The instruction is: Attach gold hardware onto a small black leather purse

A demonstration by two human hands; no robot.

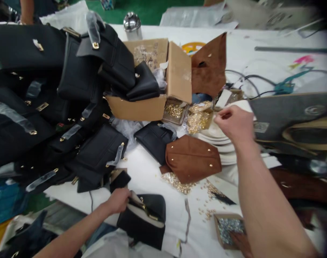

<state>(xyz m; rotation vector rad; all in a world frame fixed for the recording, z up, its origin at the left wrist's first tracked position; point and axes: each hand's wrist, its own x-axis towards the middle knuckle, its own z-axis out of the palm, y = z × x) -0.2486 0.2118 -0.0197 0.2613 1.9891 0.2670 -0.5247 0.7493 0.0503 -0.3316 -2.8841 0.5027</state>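
My left hand point(119, 200) is closed on the edge of the raised flap of a black handbag point(150, 234) at the table's front edge. Pale lining and gold hardware show inside the bag's mouth. Above the stacked white dishes point(217, 139), my right hand point(235, 123) is raised with fingertips pinched together; whatever is between them is too small or hidden to make out. Just left of it lie clear bags of small gold fittings point(198, 120). A brown suede bag point(193, 157) with gold studs lies between my two hands.
Black handbags point(90, 157) are heaped on the left. A cardboard box point(138, 109) holds more of them. Loose gold pieces point(206, 211) are scattered near a small box of silver pieces point(229, 229), where a brown shape overlaps. A grey machine point(292, 114) stands at right.
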